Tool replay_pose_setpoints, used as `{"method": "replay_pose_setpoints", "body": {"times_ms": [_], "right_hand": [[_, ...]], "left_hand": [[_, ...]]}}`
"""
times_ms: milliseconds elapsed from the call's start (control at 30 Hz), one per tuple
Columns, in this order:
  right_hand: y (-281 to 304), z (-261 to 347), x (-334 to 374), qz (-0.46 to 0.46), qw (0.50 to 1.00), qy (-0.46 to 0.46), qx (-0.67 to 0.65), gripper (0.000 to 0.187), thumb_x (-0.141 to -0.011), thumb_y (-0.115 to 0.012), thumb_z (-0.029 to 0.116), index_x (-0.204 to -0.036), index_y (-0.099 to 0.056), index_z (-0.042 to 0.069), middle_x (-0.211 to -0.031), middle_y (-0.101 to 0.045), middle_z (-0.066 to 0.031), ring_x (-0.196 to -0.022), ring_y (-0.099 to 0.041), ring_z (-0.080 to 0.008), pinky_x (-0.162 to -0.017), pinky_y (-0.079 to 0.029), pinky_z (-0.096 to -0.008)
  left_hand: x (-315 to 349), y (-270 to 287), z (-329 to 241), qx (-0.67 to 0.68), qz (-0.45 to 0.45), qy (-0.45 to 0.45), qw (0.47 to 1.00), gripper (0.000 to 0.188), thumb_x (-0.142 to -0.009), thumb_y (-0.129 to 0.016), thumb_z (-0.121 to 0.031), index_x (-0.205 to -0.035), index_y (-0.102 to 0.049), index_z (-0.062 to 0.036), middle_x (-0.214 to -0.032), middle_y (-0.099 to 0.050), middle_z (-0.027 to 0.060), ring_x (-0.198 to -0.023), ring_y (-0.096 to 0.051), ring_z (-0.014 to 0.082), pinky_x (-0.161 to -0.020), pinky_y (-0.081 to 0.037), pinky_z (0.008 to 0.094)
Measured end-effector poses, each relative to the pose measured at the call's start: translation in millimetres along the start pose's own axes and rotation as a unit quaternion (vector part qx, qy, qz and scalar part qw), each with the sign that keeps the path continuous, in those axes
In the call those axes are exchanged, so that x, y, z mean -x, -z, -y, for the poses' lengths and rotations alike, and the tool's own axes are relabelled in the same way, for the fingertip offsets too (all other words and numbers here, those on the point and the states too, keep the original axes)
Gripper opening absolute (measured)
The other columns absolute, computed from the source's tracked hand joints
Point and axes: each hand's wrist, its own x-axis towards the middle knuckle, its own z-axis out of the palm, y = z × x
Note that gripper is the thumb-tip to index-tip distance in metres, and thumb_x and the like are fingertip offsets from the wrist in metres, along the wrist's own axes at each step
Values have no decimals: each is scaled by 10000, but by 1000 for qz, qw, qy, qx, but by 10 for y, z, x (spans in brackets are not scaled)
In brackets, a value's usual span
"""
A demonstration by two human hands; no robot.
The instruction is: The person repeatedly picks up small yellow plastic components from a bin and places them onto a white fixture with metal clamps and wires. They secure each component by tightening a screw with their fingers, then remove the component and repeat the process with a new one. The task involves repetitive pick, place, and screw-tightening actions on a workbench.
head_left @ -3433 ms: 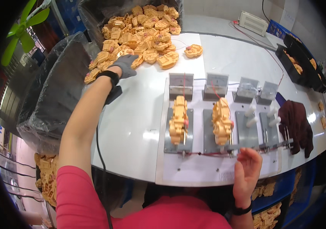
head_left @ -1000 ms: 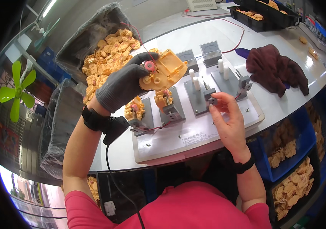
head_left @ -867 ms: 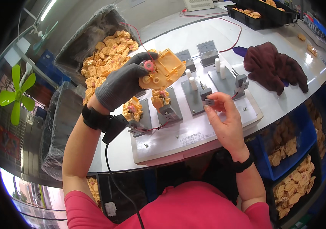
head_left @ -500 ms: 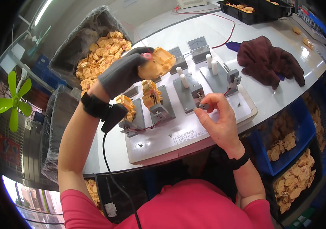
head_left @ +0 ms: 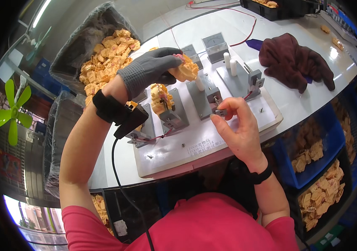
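Rightward since the previous frame went the left hand (head_left: 153, 67), carrying the yellow housing (head_left: 184, 71) from beside the third plate (head_left: 198, 104) to its far end.

From my remote seat, I saw the gloved left hand grasping the housing by its left side, a hold that seemed to leave the edge by the white peg (head_left: 200, 85) free. The bare right hand (head_left: 242, 131) pinched a small gray block (head_left: 220, 112) at that plate's near end between thumb and finger, probably to keep it steady. Another housing (head_left: 161, 99) sat on the second plate (head_left: 179, 100), to the left. I could not tell whether the held housing touched the peg; it hid the plate's far end from me. The wrist unit (head_left: 131, 121) covered most of the leftmost station, and the black tray (head_left: 281, 10) at far right was cut off.
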Motion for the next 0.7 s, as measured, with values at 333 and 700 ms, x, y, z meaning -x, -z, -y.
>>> {"method": "replay_pose_setpoints", "body": {"times_ms": [333,700], "right_hand": [[1,-6,4,-1,1000,0,6,259,-840,-744,92,-1045,-588,64,-954,-574,-42,-784,-504,-152,-722,-454,-287],[-1,-26,9,-5,1000,-7,0,258,-849,-742,106,-1056,-594,63,-949,-576,-40,-795,-514,-151,-727,-456,-284]], "left_hand": [[-14,-64,-137,-130,37,-9,991,601,-989,-610,-397,-1411,-497,16,-1195,-650,126,-985,-670,167,-879,-552,276],[-3,-377,-11,-401,64,-90,909,618,-998,-569,-376,-1512,-387,-83,-1136,-678,121,-997,-627,196,-868,-508,309]]}}
